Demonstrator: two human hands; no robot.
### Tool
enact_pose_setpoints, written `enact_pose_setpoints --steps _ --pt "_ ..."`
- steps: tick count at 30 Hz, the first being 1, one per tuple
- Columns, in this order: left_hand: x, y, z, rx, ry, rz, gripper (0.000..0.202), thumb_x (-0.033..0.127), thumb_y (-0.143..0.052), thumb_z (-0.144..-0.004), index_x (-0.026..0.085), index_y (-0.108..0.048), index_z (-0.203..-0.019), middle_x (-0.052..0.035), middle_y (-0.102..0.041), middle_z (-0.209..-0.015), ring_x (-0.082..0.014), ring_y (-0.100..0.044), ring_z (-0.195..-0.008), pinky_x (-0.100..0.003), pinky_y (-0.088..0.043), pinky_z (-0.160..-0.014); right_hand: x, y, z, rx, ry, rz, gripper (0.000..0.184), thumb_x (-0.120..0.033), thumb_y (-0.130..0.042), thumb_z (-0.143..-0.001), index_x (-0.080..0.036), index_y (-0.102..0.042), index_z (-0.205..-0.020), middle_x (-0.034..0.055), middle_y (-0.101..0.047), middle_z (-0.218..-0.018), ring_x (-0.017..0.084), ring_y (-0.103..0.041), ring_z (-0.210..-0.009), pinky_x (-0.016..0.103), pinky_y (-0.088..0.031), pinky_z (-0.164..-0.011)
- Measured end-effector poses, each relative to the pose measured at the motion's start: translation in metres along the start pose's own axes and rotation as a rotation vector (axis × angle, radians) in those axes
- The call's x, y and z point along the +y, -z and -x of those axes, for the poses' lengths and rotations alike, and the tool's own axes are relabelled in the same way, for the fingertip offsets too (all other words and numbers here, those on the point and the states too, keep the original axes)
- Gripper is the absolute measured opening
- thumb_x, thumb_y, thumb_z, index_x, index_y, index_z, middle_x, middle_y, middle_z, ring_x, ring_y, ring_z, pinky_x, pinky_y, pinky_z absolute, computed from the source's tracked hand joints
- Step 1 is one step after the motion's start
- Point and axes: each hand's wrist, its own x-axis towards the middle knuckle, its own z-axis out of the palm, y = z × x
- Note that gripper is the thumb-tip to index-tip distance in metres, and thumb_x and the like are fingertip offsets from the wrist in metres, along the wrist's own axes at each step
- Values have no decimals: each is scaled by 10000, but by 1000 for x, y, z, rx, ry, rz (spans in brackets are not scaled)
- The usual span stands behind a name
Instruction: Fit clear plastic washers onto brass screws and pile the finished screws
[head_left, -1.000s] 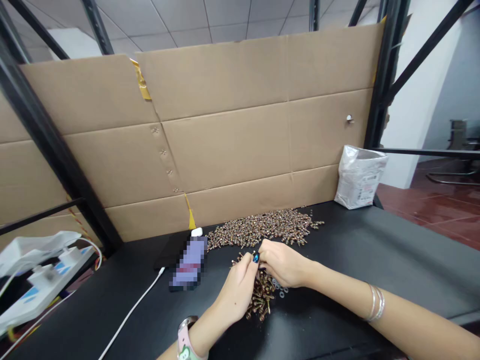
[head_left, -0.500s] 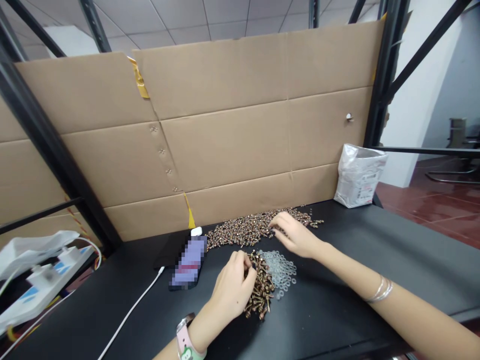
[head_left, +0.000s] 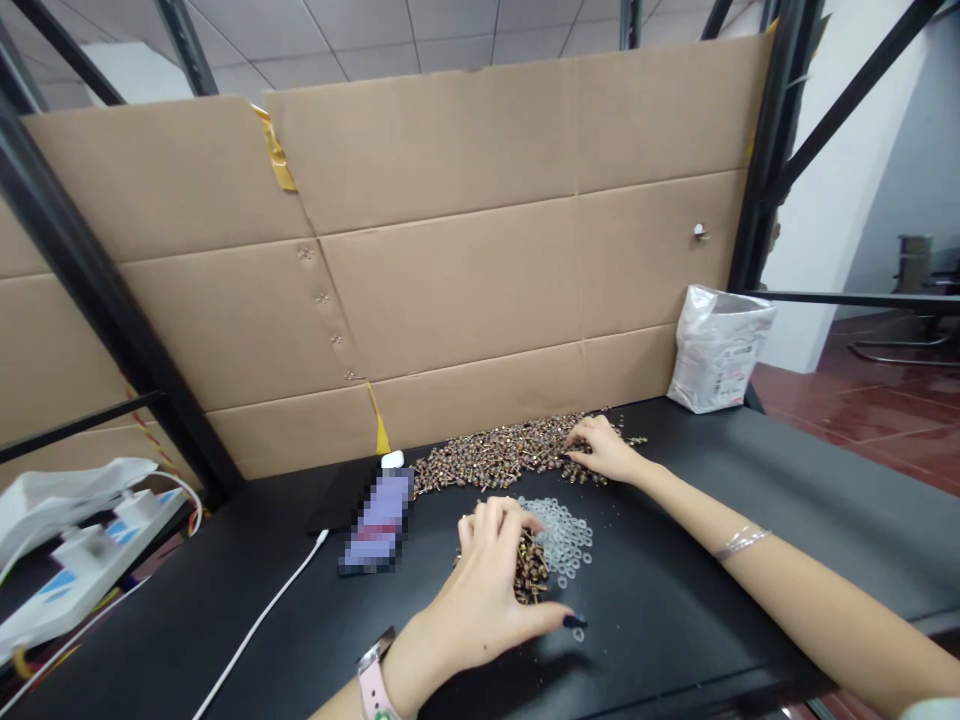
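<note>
My left hand is open over a small pile of bronze-coloured screws. Its fingers arch across the pile's far side, and the thumb points right, close to a single clear washer. The hand hides much of this pile. Touching the pile's right side is a heap of clear plastic washers. My right hand reaches to the right part of a wide bank of screws along the cardboard. Its fingers are bent, thumb and forefinger slightly apart, with the tips among the screws; nothing shows clearly between them.
A phone with a blurred screen lies left of the screws, beside a white cable. At far left is a power strip with plugs. Cardboard closes the back, and a white plastic bag stands at back right.
My left hand has gone from pinched fingers to spread ones over the small pile. My right hand has shifted right along the wide bank of screws.
</note>
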Motion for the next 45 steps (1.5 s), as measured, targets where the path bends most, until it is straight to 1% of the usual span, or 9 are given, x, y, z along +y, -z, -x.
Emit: enact_pose_setpoints --steps 2,7,16,23,27,30,36,40,45 --pt "2 -5 1 -33 -19 -42 668 481 -764 -558 240 -464 -1103 -69 -429 -1122 -278 -384 -1046 -419 -300 -898 1 0 -1 4 3 -10 89 -248 -619 -757 -193 -650 -820 84 -602 -891 249 -482 -926 355 -351 -818" --pt "0 -14 -2 113 66 -136 375 239 -632 -719 234 -481 -1063 -65 -432 -1100 -251 -400 -1019 -421 -274 -878 5 -1 -2 20 10 -34 53 -208 -606 -756 -189 -638 -793 78 -612 -878 243 -488 -921 354 -350 -819" --pt "-2 -5 -2 182 134 -34 118 193 -437 -838 218 -513 -925 -33 -512 -994 -208 -435 -964 -384 -294 -853 -6 12 -1 58 40 -105 38 -168 -620 -733 -187 -622 -765 65 -624 -843 241 -498 -909 370 -355 -831" --pt "-14 -5 -5 258 272 218 229 314 -443 -872 226 -503 -1075 -52 -562 -1057 -220 -485 -1003 -437 -313 -914 -75 30 8 130 119 -282 70 -203 -576 -800 -206 -608 -862 59 -632 -896 224 -515 -915 353 -394 -788" --pt "-19 -8 -12 300 284 660 316 359 -470 -864 172 -508 -1115 -91 -610 -1049 -203 -564 -955 -348 -418 -837 -124 38 23 184 254 -445 96 -185 -585 -804 -210 -598 -896 61 -614 -911 227 -510 -932 383 -392 -815" --pt "-21 -8 -17 326 315 807 307 388 -517 -830 138 -566 -1001 -62 -648 -862 -176 -599 -775 -292 -449 -715 -144 39 32 197 318 -485 111 -170 -577 -806 -214 -586 -908 58 -600 -893 222 -498 -926 392 -379 -842" --pt "-17 -6 -14 314 275 570 199 329 -511 -843 164 -593 -919 -31 -632 -818 -153 -557 -732 -259 -418 -658 -148 33 41 53 87 -692 100 -274 -538 -821 -191 -490 -852 11 -525 -791 151 -462 -707 270 -385 -636" --pt "-11 -9 -9 266 152 243 109 281 -529 -834 188 -559 -883 -16 -593 -803 -146 -506 -684 -272 -402 -664 -150 21 45 -156 -77 -822 346 -381 -330 -918 -190 -383 -635 -37 -402 -617 115 -372 -595 237 -310 -558" --pt "-6 -6 -9 195 73 79 82 270 -481 -869 193 -453 -855 -18 -538 -803 -166 -499 -753 -293 -405 -695 -157 9 50 -225 -168 -1034 343 -423 -378 -877 -189 -384 -626 -42 -367 -610 102 -339 -566 219 -295 -515"
